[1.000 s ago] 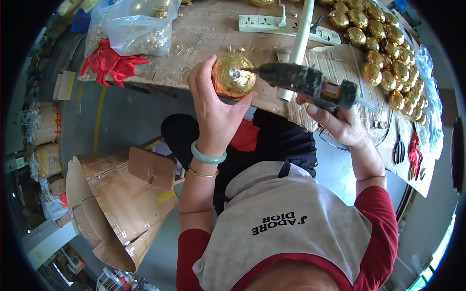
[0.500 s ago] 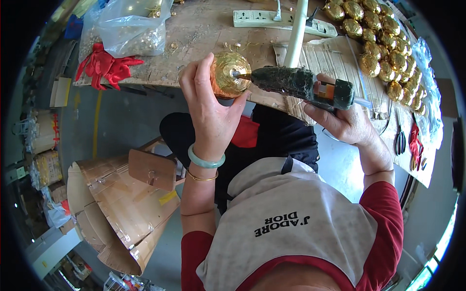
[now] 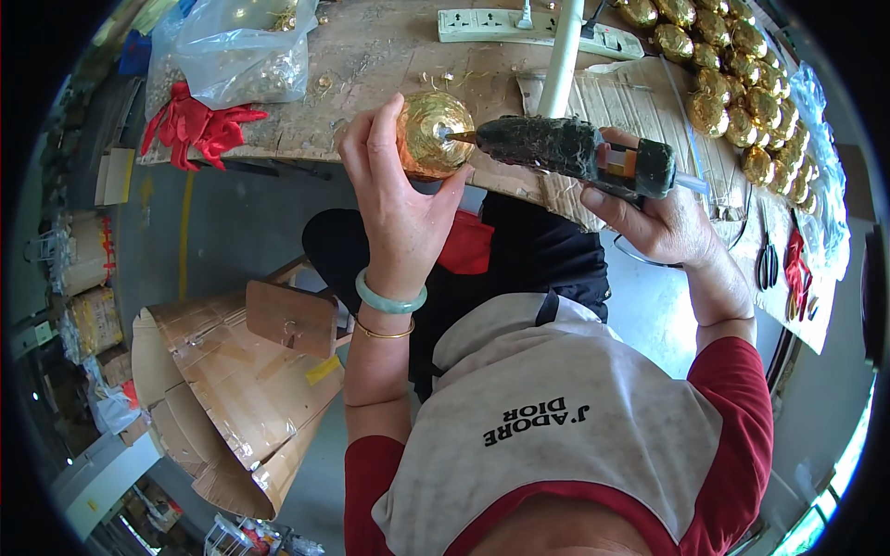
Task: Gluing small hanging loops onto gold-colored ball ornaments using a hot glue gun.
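My left hand [image 3: 399,190] is closed around a shiny gold foil ball [image 3: 428,153], fingers on its far left side and thumb on its near right side. In my right hand [image 3: 658,218] is a dark, worn glue gun [image 3: 547,148], held level with its nozzle pointing left. The nozzle tip is at a small pale spot on the ball's face; whether it touches cannot be made out. A clear glue stick [image 3: 692,183] pokes out of the gun's rear. Part of my right hand's grip is hidden behind the gun.
Several gold balls [image 3: 742,83] cover the table's right side, beside crumpled clear plastic [image 3: 816,157]. A power strip [image 3: 501,26] and a pale upright pole [image 3: 561,69] stand behind. Red bows [image 3: 197,128], a plastic bag [image 3: 246,60], scissors [image 3: 767,264] and a cardboard box [image 3: 236,389] lie around.
Both hands, with the ball and the glue gun, have shifted slightly left and up in the picture. The nozzle stays close to the ball's pale spot, and both grips look the same.
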